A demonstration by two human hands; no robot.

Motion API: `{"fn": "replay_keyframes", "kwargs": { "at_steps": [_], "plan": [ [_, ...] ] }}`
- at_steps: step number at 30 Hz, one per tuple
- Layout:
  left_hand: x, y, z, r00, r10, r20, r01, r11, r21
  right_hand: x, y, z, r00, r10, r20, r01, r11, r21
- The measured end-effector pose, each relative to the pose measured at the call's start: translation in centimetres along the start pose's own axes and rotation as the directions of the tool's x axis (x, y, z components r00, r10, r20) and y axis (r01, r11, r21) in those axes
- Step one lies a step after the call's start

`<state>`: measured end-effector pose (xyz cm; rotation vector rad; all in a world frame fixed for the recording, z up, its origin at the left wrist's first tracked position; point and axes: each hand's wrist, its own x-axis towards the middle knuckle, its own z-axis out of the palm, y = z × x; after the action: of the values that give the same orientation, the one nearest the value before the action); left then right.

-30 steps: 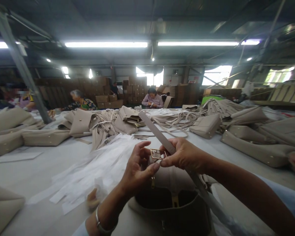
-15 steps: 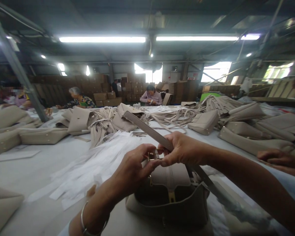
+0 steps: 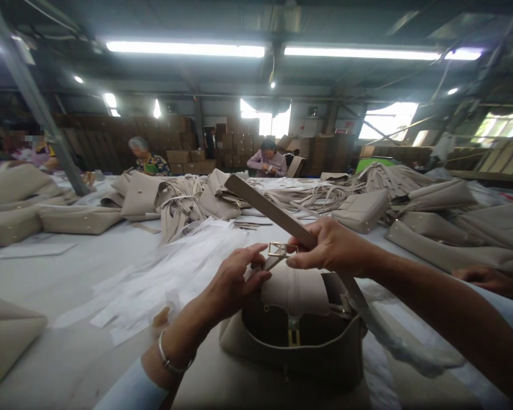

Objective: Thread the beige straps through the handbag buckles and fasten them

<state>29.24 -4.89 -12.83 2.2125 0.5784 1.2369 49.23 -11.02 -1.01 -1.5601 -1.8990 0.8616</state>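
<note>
Over the open beige bag (image 3: 308, 364) on the white desk (image 3: 81, 364), the right hand (image 3: 331, 249) grips a beige strap (image 3: 269, 209) that slants up to the left, its thumb beside the gold buckle (image 3: 277, 249), while the left hand (image 3: 235, 279) pinches the narrow tab (image 3: 273, 262) at that buckle

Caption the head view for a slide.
Left hand at a gold buckle, right hand gripping a beige strap, above an open bag.

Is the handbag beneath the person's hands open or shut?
Open: the handbag has its mouth gaping, with the dark inside showing below the flap.
</note>
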Motion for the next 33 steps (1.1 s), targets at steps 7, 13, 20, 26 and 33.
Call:
{"fn": "replay_keyframes", "kwargs": {
  "at_steps": [7, 13, 20, 26, 33],
  "plan": [
    [-0.1, 0.3, -0.3, 0.996, -0.082, -0.022, 0.071, 0.949, -0.306, 0.7, -0.2, -0.1, 0.992, 0.097, 0.074, -0.102, 0.993, 0.058],
    [2.7, 4.8, -1.9, 0.992, 0.054, 0.118, -0.052, 0.999, -0.016, 0.9, -1.2, 0.0, 0.989, -0.021, 0.145, 0.016, 0.999, 0.033],
    [2.2, 3.9, -2.2, 0.996, -0.046, 0.076, 0.06, 0.978, -0.2, -0.3, -1.2, -0.7, 0.971, 0.033, 0.236, -0.056, 0.994, 0.092],
    [0.9, 2.0, -1.5, 0.957, -0.29, -0.008, 0.17, 0.581, -0.796, -3.1, 3.3, -0.7, 0.978, -0.013, 0.208, -0.067, 0.926, 0.371],
    [0.9, 1.9, -1.2, 0.942, -0.333, -0.049, 0.097, 0.408, -0.908, -5.2, 6.0, 0.9, 0.913, 0.071, 0.403, -0.251, 0.874, 0.416]
  ]
}}
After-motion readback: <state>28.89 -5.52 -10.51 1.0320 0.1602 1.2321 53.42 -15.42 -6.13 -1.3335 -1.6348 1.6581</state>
